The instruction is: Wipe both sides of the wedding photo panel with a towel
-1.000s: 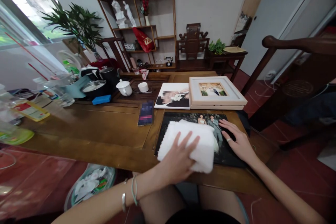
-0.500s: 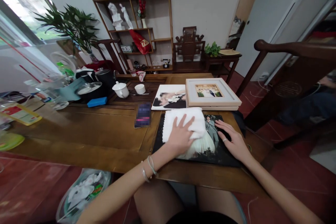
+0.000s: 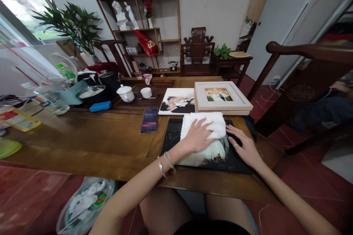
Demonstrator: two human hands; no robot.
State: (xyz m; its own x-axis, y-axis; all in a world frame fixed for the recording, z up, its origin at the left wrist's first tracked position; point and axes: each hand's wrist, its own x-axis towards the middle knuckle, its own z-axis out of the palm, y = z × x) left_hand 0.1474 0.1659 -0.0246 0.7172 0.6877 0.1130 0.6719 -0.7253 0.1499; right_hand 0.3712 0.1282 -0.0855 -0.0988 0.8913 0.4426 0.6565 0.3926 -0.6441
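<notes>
Photo (image 3: 215, 156) partly hidden beneath white cloth (image 3: 218, 125), left hand (image 3: 196, 137) flat atop, right hand (image 3: 246, 149) spread

At the lower centre of the frame, a wedding photo panel (image 3: 171, 143) lay on the table (image 3: 110, 132), with a towel (image 3: 217, 123) on it beneath the left hand (image 3: 198, 136) and the right hand (image 3: 245, 148) at its right side. Behind it lay an unframed photo print (image 3: 176, 102), with a framed photograph (image 3: 219, 94) to the right; left of the panel lay a phone (image 3: 149, 120). A waste bin (image 3: 112, 187) stood at the lower left.
</notes>
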